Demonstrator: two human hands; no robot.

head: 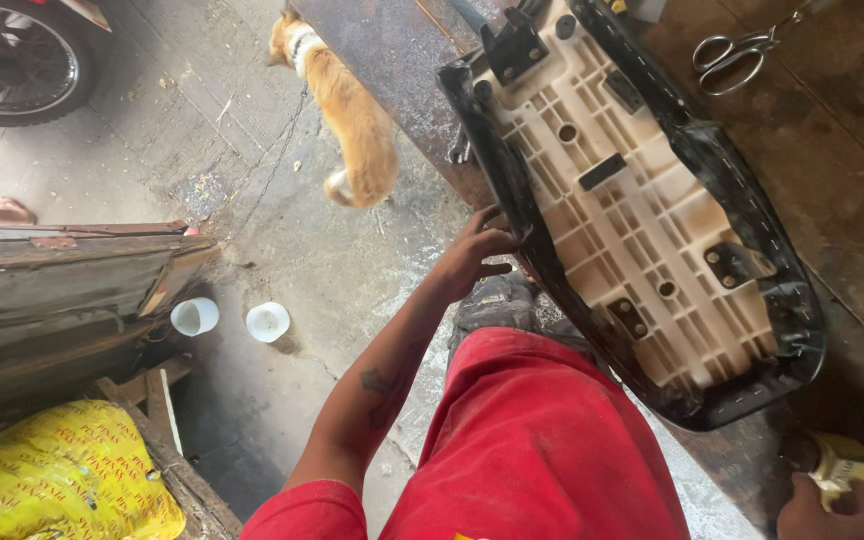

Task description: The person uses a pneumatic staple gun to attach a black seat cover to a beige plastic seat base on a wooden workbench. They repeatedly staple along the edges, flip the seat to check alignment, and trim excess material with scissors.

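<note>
Seat (pixel 642 210) upside-down on worktop (pixel 852 170), long axis far-left to near-right; left hand (pixel 477 250) fingers grip its left edge, right hand (pixel 832 505) closed on yellow tool (pixel 852 470).

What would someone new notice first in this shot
An upturned motorcycle seat, cream ribbed base edged in black cover, fills the workbench at right. The left hand grips its near edge; the right hand holds a yellowish tool at bottom right. A ginger dog crosses the floor above.

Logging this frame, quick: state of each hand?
Left hand: fingers gripping the seat edge.
Right hand: closed on a yellowish tool.
</note>
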